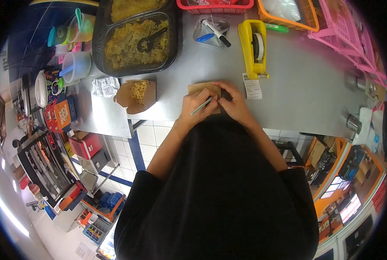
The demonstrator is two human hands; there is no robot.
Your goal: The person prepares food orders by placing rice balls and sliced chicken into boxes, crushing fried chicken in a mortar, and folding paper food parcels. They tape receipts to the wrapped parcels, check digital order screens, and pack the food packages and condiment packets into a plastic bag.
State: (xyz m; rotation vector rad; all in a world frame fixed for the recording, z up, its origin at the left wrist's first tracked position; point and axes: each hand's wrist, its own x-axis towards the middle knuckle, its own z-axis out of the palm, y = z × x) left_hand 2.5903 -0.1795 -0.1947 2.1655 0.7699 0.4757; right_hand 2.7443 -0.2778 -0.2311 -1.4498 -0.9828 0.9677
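At the front edge of the metal table lies a small brown cardboard piece [196,88], partly covered by both hands. My left hand [198,104] is closed round a thin pale pen [201,106], its fingers over the cardboard. Bent at the fingers, my right hand [232,102] touches the cardboard's right side; what its fingertips press on is hidden. A printed receipt [252,89] lies to the right, beneath the end of a yellow tape dispenser [247,52]. An open brown box [148,96] with noodle-like food stands to the left.
A black tray [175,47] of food is at the back left, beside plastic cups [77,65]. Markers [218,32] stand in a clear holder at the back. Red [215,8] and orange [317,21] baskets line the far edge, with pink baskets [332,34] at the right.
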